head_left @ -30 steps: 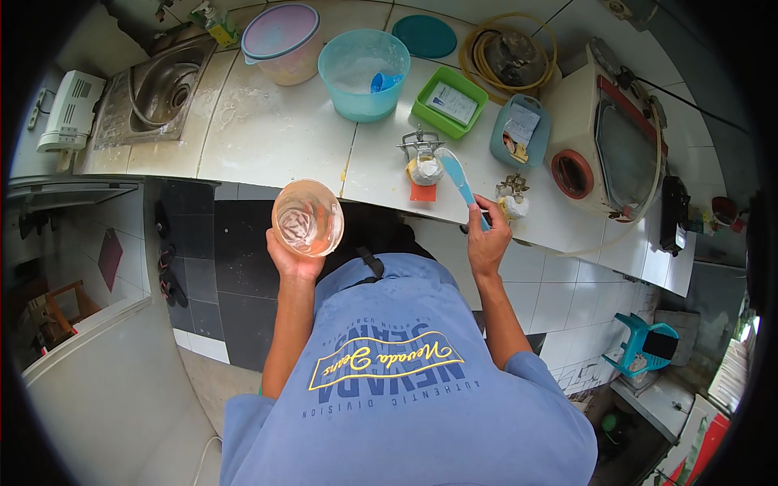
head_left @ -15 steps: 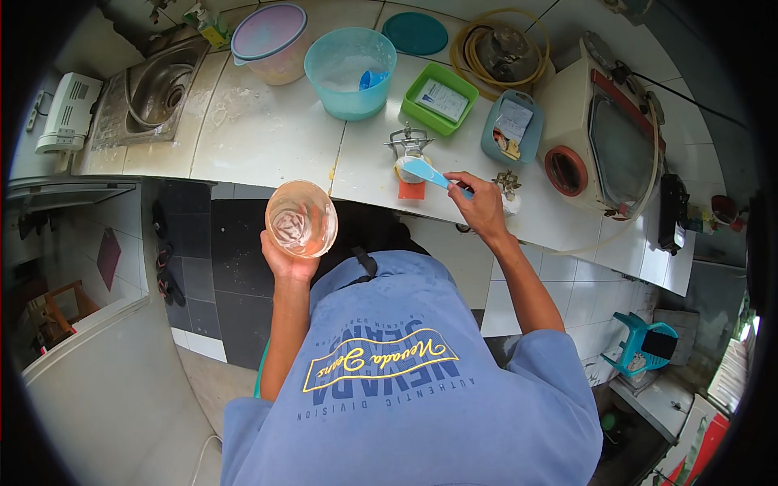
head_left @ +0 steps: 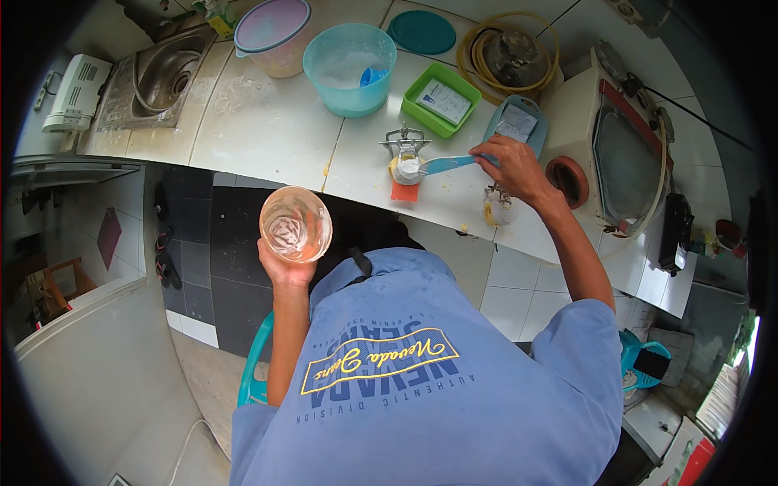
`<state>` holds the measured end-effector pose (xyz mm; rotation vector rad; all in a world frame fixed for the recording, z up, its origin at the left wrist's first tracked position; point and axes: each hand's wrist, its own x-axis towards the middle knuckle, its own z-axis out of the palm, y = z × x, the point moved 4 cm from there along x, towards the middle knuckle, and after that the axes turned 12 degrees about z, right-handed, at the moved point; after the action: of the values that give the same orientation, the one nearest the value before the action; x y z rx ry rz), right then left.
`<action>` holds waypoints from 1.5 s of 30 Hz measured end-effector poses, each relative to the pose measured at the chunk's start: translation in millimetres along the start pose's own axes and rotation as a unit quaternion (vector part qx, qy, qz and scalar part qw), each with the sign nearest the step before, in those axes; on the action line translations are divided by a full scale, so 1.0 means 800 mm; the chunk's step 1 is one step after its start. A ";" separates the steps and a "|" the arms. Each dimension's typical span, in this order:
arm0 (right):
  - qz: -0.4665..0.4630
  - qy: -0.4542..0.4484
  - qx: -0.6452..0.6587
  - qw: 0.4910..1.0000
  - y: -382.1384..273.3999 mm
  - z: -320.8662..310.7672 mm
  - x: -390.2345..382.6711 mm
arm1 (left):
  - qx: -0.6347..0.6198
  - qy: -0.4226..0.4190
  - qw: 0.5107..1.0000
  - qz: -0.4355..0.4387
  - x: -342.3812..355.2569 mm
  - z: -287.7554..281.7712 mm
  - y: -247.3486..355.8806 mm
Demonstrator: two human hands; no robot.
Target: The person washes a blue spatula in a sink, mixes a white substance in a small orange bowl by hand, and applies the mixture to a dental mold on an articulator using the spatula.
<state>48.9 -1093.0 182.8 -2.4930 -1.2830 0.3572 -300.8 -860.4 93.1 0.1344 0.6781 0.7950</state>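
Note:
My left hand (head_left: 284,271) is closed around a peach-coloured mixing bowl (head_left: 277,212), its open top facing up and white paste smeared inside. The bowl is held off the counter's front edge. In my right hand (head_left: 519,168) is a light blue spatula (head_left: 450,164), pointing left. Its tip touches a mound of white paste (head_left: 407,169) on a small hinged metal frame, like a dental articulator (head_left: 404,144). An orange-red square (head_left: 404,193) lies under the front of it. A second similar metal frame (head_left: 496,209) stands below my right wrist.
On the white tiled counter (head_left: 259,130) stand a turquoise tub (head_left: 347,99) with a blue cup inside, a lidded bucket (head_left: 284,61), a green basket (head_left: 445,121) and a blue basket (head_left: 538,134). A boxy machine (head_left: 596,121) is at right, a sink (head_left: 166,81) at left.
My right hand has moved right and slightly up, and the spatula now lies nearly level with its tip at the side of the paste mound. The left hand with the bowl has shifted slightly.

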 end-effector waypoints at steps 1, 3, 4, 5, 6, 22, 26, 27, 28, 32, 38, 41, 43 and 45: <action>-0.010 -0.004 -0.002 1.000 0.005 -0.008 0.004 | -0.001 0.002 1.000 0.003 -0.002 0.001 -0.001; -0.007 -0.015 -0.001 1.000 0.004 -0.025 0.010 | -0.017 0.006 1.000 0.008 -0.008 0.005 -0.005; 0.044 -0.016 0.082 0.996 0.002 -0.033 0.011 | -0.020 0.010 1.000 0.015 -0.009 0.005 -0.007; 0.094 -0.016 0.163 0.982 0.000 -0.038 0.009 | -0.039 0.014 0.999 0.012 -0.009 0.005 -0.011; 0.066 -0.008 0.197 0.978 -0.013 -0.036 0.007 | -0.056 0.020 0.998 0.014 -0.010 0.006 -0.011; 0.115 -0.002 0.302 0.946 -0.103 0.054 -0.097 | -0.149 -0.124 0.981 0.022 0.001 0.110 -0.053; 0.147 -0.014 0.393 0.907 -0.118 0.035 -0.090 | -0.151 -0.076 0.985 0.019 0.003 0.119 -0.044; 0.123 -0.038 0.430 0.893 -0.135 0.035 -0.081 | -0.156 -0.084 0.984 0.017 0.005 0.124 -0.040; 0.115 -0.091 0.493 0.858 -0.158 0.033 -0.072 | -0.158 -0.089 0.983 0.019 0.005 0.128 -0.037; 0.087 -0.196 0.551 0.806 -0.221 0.059 -0.047 | -0.116 -0.159 0.980 0.035 -0.008 0.161 -0.022; 0.145 -0.231 0.514 0.813 -0.199 0.084 -0.047 | -0.108 -0.182 0.971 0.107 -0.002 0.156 0.018; 0.155 -0.172 0.456 0.859 -0.173 0.050 -0.047 | -0.060 -0.151 0.975 0.153 0.000 0.149 0.037; -0.038 0.007 0.242 0.970 -0.198 -0.007 -0.025 | -0.036 -0.154 0.976 0.152 -0.009 0.155 0.045; -0.102 0.051 0.096 0.989 -0.239 -0.045 -0.002 | 0.038 -0.163 0.969 0.181 -0.013 0.166 0.051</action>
<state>-80.8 -995.0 289.4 -2.1705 -1.3762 0.2846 -250.3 -820.8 217.2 0.4581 0.3745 1.0680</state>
